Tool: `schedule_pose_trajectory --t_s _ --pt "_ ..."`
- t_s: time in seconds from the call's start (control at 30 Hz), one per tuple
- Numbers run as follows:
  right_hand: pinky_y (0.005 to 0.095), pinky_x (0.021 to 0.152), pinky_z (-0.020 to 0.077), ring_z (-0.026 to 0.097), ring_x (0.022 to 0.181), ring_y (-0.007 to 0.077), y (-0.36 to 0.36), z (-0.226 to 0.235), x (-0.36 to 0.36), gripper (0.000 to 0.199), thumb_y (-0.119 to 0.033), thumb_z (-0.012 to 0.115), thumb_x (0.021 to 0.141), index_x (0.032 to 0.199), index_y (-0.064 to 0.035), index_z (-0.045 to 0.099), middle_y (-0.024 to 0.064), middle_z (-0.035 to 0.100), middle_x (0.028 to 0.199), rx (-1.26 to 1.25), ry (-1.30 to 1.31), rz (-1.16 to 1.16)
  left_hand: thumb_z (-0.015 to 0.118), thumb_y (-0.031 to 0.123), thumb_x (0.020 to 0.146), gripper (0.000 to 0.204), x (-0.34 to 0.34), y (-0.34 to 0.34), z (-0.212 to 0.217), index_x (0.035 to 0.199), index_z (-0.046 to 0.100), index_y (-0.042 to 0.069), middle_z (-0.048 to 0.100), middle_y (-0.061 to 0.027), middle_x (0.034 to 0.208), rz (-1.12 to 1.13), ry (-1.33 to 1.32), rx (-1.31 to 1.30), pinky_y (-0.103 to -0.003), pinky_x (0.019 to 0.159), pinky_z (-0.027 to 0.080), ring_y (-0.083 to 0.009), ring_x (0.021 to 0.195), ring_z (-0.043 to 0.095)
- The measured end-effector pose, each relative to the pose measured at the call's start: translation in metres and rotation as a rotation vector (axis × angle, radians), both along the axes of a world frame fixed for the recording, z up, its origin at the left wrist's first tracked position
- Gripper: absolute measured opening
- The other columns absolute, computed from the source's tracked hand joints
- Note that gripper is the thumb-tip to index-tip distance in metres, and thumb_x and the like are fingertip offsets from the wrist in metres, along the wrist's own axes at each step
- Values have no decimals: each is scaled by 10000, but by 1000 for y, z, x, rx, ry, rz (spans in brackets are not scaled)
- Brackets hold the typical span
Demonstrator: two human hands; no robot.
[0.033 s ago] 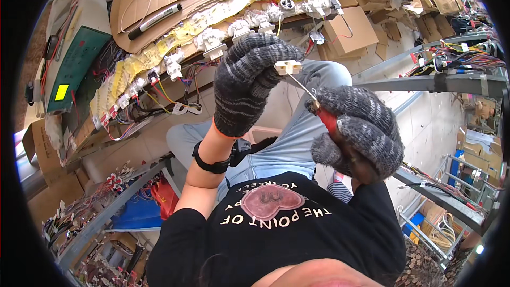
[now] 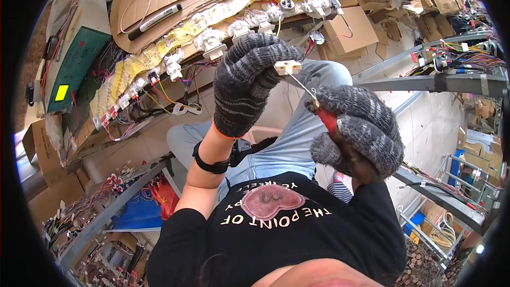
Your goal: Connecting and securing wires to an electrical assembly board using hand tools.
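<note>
Cream connector [image 2: 288,67] in left hand [image 2: 247,82], red-handled tool [image 2: 328,120] in right hand [image 2: 369,130], tip perhaps touching connector.

On my feed the right hand [image 2: 366,133] hides part of the tool [image 2: 328,120], the left hand [image 2: 247,82] covers one end of the connector [image 2: 288,67], whether the shaft [image 2: 302,86] touches it is too small to tell, and the lower edge crops the wearer's head [image 2: 319,276].
</note>
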State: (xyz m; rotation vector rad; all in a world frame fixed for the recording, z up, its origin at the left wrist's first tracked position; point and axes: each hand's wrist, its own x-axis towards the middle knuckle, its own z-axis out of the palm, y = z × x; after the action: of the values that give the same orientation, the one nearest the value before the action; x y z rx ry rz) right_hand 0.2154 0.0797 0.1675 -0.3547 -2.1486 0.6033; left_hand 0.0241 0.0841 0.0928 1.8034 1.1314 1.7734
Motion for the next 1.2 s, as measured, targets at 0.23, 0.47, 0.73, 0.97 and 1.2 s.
schedule_pose_trajectory --t_s 0.23,0.47,0.73,0.97,1.2 --pt "440 811 506 616 954 367 0 9 -7 339 -90 692 699 1018 -19 604 242 591 1113 -82 39 -31 627 164 855 212 -3 2 -6 1002 624 11 642 -121 986 16 34 50 -350 825 483 -242 907 622" --pt "414 808 508 610 975 351 5 9 1 296 -72 651 727 1006 14 606 230 594 1118 34 -111 -21 662 55 788 189 2 0 0 976 658 46 643 -93 959 -17 -16 -8 -337 815 485 -242 925 608" --pt "394 837 497 602 998 320 5 11 0 306 -66 606 734 1028 17 620 201 601 1118 -5 -128 -48 603 99 854 150 -1 2 0 962 641 3 655 -112 935 36 72 64 -342 807 486 -234 886 625" --pt "417 861 483 591 1022 331 11 8 1 317 -79 585 730 1030 15 622 206 596 1121 1 -319 -80 597 101 857 143 2 0 1 948 644 1 656 -111 929 44 39 51 -346 815 481 -234 874 628" --pt "434 911 446 567 1060 356 6 18 -1 403 -81 668 665 1049 19 600 216 579 1145 -44 -263 -31 595 89 856 129 -2 -1 1 943 644 6 666 -107 924 102 190 46 -339 820 480 -237 879 634"
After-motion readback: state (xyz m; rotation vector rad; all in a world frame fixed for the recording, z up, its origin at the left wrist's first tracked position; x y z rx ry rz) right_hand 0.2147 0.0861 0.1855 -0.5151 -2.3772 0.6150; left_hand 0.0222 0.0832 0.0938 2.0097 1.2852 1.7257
